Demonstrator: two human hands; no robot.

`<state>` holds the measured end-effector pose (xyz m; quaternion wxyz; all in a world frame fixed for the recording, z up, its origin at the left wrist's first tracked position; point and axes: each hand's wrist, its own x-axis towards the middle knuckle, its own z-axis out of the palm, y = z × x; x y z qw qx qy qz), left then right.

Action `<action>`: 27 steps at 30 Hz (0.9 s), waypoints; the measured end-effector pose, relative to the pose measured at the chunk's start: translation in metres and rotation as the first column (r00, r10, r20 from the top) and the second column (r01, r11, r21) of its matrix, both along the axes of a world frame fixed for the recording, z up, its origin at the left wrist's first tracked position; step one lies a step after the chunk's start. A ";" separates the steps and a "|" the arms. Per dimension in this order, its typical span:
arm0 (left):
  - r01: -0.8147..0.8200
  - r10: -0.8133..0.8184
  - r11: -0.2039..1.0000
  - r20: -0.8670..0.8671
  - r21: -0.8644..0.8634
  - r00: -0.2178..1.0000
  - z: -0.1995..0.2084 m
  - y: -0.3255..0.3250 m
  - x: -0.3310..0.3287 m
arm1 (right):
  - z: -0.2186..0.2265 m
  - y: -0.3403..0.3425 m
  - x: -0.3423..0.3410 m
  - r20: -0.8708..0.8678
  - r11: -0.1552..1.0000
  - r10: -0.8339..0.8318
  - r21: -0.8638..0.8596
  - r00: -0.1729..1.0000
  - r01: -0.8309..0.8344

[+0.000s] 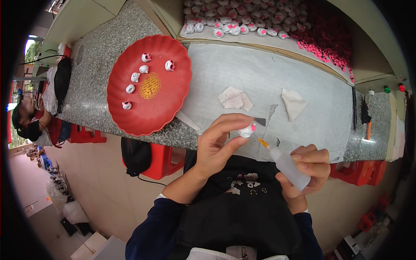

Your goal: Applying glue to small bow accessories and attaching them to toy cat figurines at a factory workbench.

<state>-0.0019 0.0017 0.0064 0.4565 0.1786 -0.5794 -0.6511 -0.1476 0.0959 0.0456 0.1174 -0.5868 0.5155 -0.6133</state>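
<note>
My left hand (214, 145) pinches a small round white figurine head (245, 131) with a pink spot on it, between thumb and fingers. Wrapped in my right hand (311, 167) is a translucent squeeze bottle (287, 164). Its orange needle tip (263, 142) points up and left, close to the white head; whether it touches cannot be made out. A flat grey blade-like piece (259, 121) shows beside my left fingertips, and I cannot tell if it is held. To the left, a scalloped red tray (171, 97) carries several white heads, some with pink and dark parts.
Crumpled white tissues (294, 104) lie on the pale sheet (208, 65) covering the worktop. A raised shelf at the back holds a heap of white heads (247, 19) and many small pink parts (323, 37). Red stools (162, 161) stand below; another person (37, 123) sits far left.
</note>
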 end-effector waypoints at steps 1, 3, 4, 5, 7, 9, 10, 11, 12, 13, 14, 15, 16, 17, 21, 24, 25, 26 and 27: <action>-0.039 0.039 0.999 -0.014 0.032 0.999 0.000 -0.001 0.002 | -0.001 -0.002 -0.004 -0.016 1.000 -0.011 0.000 1.000 0.011; -0.120 0.126 0.987 -0.059 0.104 0.990 0.000 -0.006 0.005 | -0.004 -0.010 -0.014 0.250 0.999 -0.010 0.051 0.968 -0.003; -0.112 0.132 0.979 -0.110 0.168 0.985 0.000 -0.009 0.009 | -0.007 -0.019 -0.020 0.409 0.999 0.036 0.021 0.912 -0.049; -0.101 0.140 0.967 -0.160 0.232 0.977 0.000 -0.012 0.012 | -0.007 -0.025 -0.032 0.409 0.984 -0.002 0.162 0.912 -0.071; -0.121 0.165 0.960 -0.165 0.251 0.972 0.000 -0.017 0.017 | -0.010 -0.046 -0.060 0.361 0.930 0.004 0.342 0.933 -0.137; -0.121 0.174 0.955 -0.181 0.269 0.968 0.001 -0.017 0.015 | -0.023 -0.075 -0.091 0.268 0.911 0.004 0.396 0.964 -0.113; -0.117 0.171 0.954 -0.180 0.276 0.969 0.003 -0.017 0.013 | -0.031 -0.089 -0.108 0.220 0.915 -0.045 0.400 0.975 -0.048; -0.119 0.172 0.953 -0.175 0.280 0.969 0.004 -0.016 0.012 | -0.039 -0.106 -0.124 -0.096 0.897 -0.150 0.405 0.984 0.176; -0.111 0.163 0.953 -0.167 0.282 0.972 0.004 -0.016 0.011 | -0.045 -0.121 -0.136 -0.397 0.858 -0.239 0.340 0.886 0.384; -0.113 0.165 0.954 -0.169 0.278 0.972 0.004 -0.016 0.009 | -0.044 -0.131 -0.143 -0.397 0.861 -0.239 0.336 0.886 0.382; -0.102 0.154 0.953 -0.166 0.285 0.974 0.003 -0.015 0.007 | -0.044 -0.139 -0.148 -0.548 0.855 -0.202 0.304 0.811 0.419; -0.102 0.154 0.951 -0.160 0.293 0.975 0.003 -0.015 0.009 | -0.045 -0.145 -0.148 -0.681 0.856 -0.155 0.269 0.716 0.441; -0.097 0.149 0.950 -0.158 0.297 0.976 0.002 -0.016 0.010 | -0.044 -0.146 -0.147 -0.687 0.815 -0.108 0.353 0.719 0.459; -0.105 0.156 0.950 -0.156 0.295 0.975 0.002 -0.018 0.011 | -0.043 -0.145 -0.147 -0.684 0.819 -0.104 0.353 0.722 0.452; -0.095 0.143 0.950 -0.148 0.296 0.979 0.002 -0.021 0.012 | -0.048 -0.135 -0.144 -0.657 0.873 -0.101 0.301 0.747 0.383; -0.063 0.115 0.947 -0.149 0.314 0.982 0.002 -0.021 0.008 | -0.052 -0.126 -0.149 -0.661 0.906 -0.146 0.210 0.736 0.368; -0.041 0.097 0.942 -0.154 0.333 0.983 0.003 -0.020 0.006 | -0.053 -0.125 -0.148 -0.686 0.913 -0.185 0.146 0.704 0.382; -0.022 0.087 0.939 -0.177 0.344 0.980 0.003 -0.019 0.002 | -0.054 -0.119 -0.145 -0.679 0.915 -0.182 0.147 0.711 0.375; -0.043 0.104 0.940 -0.164 0.338 0.981 0.003 -0.018 0.002 | -0.046 -0.112 -0.133 -0.538 0.911 -0.207 0.200 0.817 0.362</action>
